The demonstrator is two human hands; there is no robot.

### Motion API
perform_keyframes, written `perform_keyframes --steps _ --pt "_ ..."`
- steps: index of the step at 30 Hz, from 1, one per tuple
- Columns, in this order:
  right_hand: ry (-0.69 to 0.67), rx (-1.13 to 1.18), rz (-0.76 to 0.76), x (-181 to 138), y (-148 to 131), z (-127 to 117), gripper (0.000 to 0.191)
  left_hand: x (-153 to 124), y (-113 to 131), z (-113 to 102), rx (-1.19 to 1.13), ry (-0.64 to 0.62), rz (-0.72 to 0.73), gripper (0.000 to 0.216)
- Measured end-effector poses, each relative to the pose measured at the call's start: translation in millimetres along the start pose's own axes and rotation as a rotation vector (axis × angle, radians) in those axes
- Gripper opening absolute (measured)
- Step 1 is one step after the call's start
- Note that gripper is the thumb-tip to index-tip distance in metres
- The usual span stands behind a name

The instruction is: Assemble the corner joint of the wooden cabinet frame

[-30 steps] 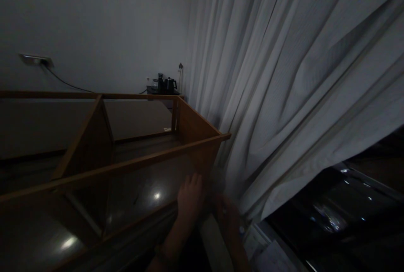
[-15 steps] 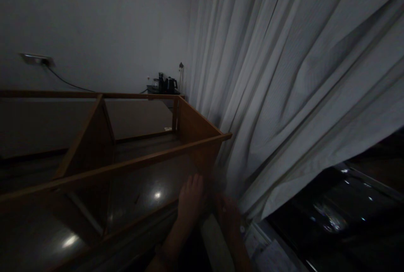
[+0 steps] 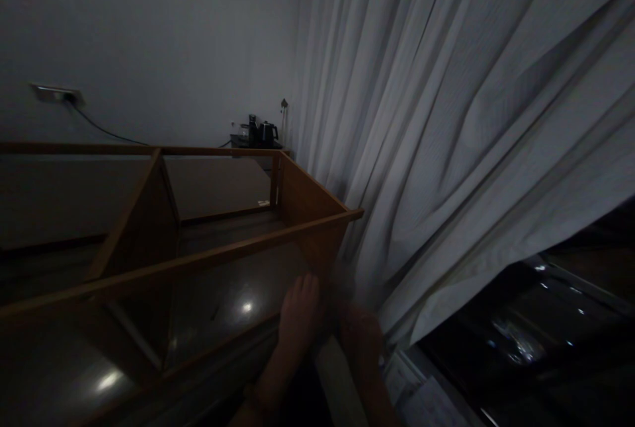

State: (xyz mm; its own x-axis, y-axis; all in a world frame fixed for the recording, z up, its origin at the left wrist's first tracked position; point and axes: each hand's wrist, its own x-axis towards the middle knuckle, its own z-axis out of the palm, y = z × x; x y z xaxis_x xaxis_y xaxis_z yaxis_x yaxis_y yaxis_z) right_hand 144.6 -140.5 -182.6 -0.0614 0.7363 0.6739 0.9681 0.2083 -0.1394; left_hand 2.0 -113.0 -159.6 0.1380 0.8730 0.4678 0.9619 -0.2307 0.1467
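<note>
In the dim light, a wooden frame (image 3: 223, 248) with upright divider panels stands in front of me, open at the top. My left hand (image 3: 299, 311) is at its near right corner, fingers together and bent over the lower wood by the end panel (image 3: 322, 248). Close beside it on the right, my right hand (image 3: 361, 333) is closed, knuckles up; whatever it grips is hidden in shadow. A pale, long shape (image 3: 340, 381) runs between my forearms, its kind unclear. A small dark sliver (image 3: 215, 312) lies on the shiny surface inside the frame.
A white curtain (image 3: 397, 116) hangs close along the right. Beneath it are a glossy black surface (image 3: 520, 334) and pale papers or boxes (image 3: 421, 394). A black kettle (image 3: 268, 132) stands in the far corner. A cord (image 3: 106, 129) runs from the wall socket (image 3: 54, 93).
My right hand has turned slightly and its fingers look more curled. My left hand stays nearly in place, and the wooden frame has not visibly moved.
</note>
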Motion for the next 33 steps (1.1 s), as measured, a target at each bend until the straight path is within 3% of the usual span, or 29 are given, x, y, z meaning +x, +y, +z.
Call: perform_keyframes --steps 6,13,16,21,24,33 --pt "0.023 -0.028 -0.064 -2 -6 0 0.041 0 0 -2 0.007 -0.011 0.019 0.038" --pt "-0.113 0.038 0.058 0 -9 -3 0.048 -1 -1 4 0.018 0.057 0.036 0.041" --pt "-0.169 0.243 0.217 2 -15 -5 0.05 -1 -1 0 0.019 0.047 0.031 0.041" --pt "-0.227 0.799 0.522 8 -24 -2 0.06 0 -1 -1 0.005 0.023 0.043 0.041" --pt "-0.223 0.956 0.653 10 -25 3 0.063 -1 -1 1 -0.005 0.036 0.037 0.044" --pt "-0.151 0.894 0.531 3 -16 8 0.045 2 2 0 -0.009 0.045 0.008 0.042"
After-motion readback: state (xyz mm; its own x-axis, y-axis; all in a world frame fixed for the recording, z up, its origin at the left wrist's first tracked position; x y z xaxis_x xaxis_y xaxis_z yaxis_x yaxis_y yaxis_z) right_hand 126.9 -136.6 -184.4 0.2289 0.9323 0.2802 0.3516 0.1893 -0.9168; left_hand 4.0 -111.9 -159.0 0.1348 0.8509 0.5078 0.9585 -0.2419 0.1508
